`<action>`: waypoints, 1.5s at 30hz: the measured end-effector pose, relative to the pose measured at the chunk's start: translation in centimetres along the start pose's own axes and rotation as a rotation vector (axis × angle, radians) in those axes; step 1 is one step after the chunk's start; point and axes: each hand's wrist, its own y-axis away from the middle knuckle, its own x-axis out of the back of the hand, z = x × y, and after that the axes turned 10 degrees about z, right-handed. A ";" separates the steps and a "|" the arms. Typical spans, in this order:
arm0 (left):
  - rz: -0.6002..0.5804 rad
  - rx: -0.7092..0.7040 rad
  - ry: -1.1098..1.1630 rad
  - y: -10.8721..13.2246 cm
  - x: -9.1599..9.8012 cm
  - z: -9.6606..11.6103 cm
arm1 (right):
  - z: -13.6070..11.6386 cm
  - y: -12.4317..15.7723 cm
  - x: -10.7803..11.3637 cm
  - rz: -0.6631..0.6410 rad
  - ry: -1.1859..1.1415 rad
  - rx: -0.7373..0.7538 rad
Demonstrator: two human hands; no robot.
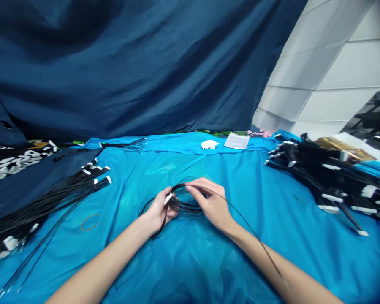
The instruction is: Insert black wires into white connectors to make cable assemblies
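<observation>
A: Where was the coil [190, 207]?

B: Between the two hands, above the blue sheet [190, 266]. The left hand [160, 209] was clamped on its left side, with a white plug [168, 198] showing by the thumb.

A: And the right hand [213, 203]?

B: Its thumb and forefinger were pinched together at the top of the coil, seemingly on a strand [251, 227]. That strand swept out past the hand and down over the right forearm.

A: What did handling it well call for, in your view?

B: A steady left grip first. Had that eased, the loops could have sprung apart, since they already fanned out loosely below. Then a light pinch on the right, guiding the strand along the curve rather than tugging it.

A: Any worry about the plug?

B: Yes. I judged that pressure belonged on the loops, not on the plug, where the wires could have been strained. The long strand also needed a free path, because it could have caught on the arm.

A: And the surroundings?

B: More cables [50, 196] lay to the left and a dark pile [329, 177] to the right, both well apart from the hands. Whether the fingertips hidden under the coil touched each loop, I couldn't tell.
</observation>
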 end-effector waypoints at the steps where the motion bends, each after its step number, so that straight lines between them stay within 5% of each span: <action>1: -0.001 0.002 -0.004 0.1 -0.1 0.0 | 0.0 -0.2 0.1 0.019 -0.058 -0.098; 6: 0.006 -0.057 -0.029 0.1 0.0 -0.1 | 0.2 -1.7 1.3 0.185 -0.474 -0.505; 12: -0.057 -0.144 -0.087 -0.4 0.5 -0.4 | 1.5 -3.7 3.5 0.430 -0.615 -0.659; 16: -0.085 -0.343 -0.177 -0.2 0.3 -1.1 | 1.0 -3.6 3.7 0.465 -0.279 -0.369; 20: -0.159 -0.561 -0.207 0.4 -0.2 -1.7 | -0.5 -1.8 2.5 0.184 0.101 0.101; 24: -0.259 -0.545 -0.189 0.9 -0.4 -2.3 | -0.8 0.1 1.2 -0.029 0.272 0.314; 36: -0.258 -0.556 -0.136 1.0 -0.4 -3.3 | 0.3 1.3 0.4 -0.062 0.455 0.484; 45: -0.254 -0.696 -0.307 0.7 0.2 -3.4 | 0.3 1.4 0.5 -0.075 0.517 0.584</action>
